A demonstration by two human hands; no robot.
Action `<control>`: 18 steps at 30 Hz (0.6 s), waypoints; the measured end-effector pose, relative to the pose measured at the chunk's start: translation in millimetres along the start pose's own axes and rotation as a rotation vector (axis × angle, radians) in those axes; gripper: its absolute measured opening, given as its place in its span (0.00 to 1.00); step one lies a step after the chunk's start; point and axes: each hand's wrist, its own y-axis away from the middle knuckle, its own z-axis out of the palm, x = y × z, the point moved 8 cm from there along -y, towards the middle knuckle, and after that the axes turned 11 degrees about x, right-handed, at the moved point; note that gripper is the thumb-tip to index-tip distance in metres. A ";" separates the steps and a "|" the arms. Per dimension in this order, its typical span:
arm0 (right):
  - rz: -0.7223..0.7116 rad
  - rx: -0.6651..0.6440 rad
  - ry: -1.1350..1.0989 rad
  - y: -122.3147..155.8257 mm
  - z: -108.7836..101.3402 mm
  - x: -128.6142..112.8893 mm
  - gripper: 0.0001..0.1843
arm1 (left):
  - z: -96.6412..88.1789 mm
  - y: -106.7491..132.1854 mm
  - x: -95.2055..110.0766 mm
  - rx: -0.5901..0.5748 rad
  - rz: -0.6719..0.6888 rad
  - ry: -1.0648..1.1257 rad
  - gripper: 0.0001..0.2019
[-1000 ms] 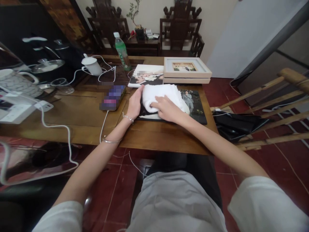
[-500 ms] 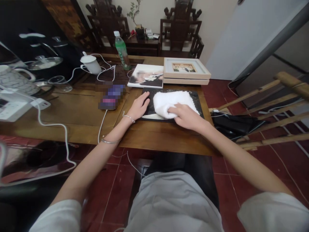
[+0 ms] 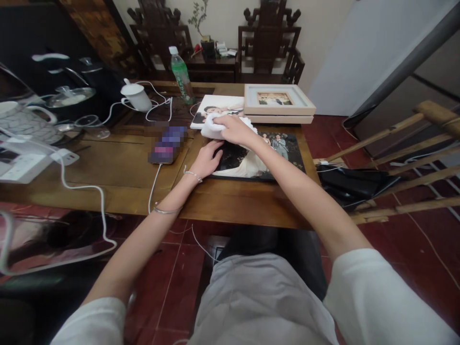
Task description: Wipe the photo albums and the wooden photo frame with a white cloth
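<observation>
A dark wedding photo panel (image 3: 247,165) lies flat near the front edge of the wooden table. My left hand (image 3: 206,160) rests at its left edge, fingers stretched out and thumb apart. Bunched in the fingers of my right hand (image 3: 235,130) is a white cloth (image 3: 211,126), held over the panel's upper left corner. Part of the cloth spreads out behind that hand. My right forearm crosses above the panel and hides some of its middle. Just behind the cloth lies a white-backed photo print (image 3: 206,106), partly covered by it.
Two stacked light picture frames (image 3: 305,103) sit at the back right. A green-labelled bottle (image 3: 182,79), a lidded white cup (image 3: 138,97) and a charging phone (image 3: 167,143) stand or lie to the left. A white power strip (image 3: 32,165) with cables lies at far left.
My right hand has moved the cloth from the panel's middle to its upper left corner, uncovering the pictured couple. My left hand has stayed at the left edge.
</observation>
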 end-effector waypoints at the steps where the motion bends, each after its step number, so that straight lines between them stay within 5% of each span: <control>1: 0.007 -0.017 0.021 -1.4 0.0 1.0 0.16 | -0.1 0.0 -0.1 0.003 -0.001 -0.001 0.22; 7: 0.066 -0.025 0.120 25.0 -22.5 22.6 0.15 | 0.7 0.3 -0.5 0.011 0.005 0.003 0.21; 18: 0.117 0.054 0.276 142.6 -91.0 92.1 0.13 | 0.9 1.2 0.1 0.013 0.010 0.041 0.21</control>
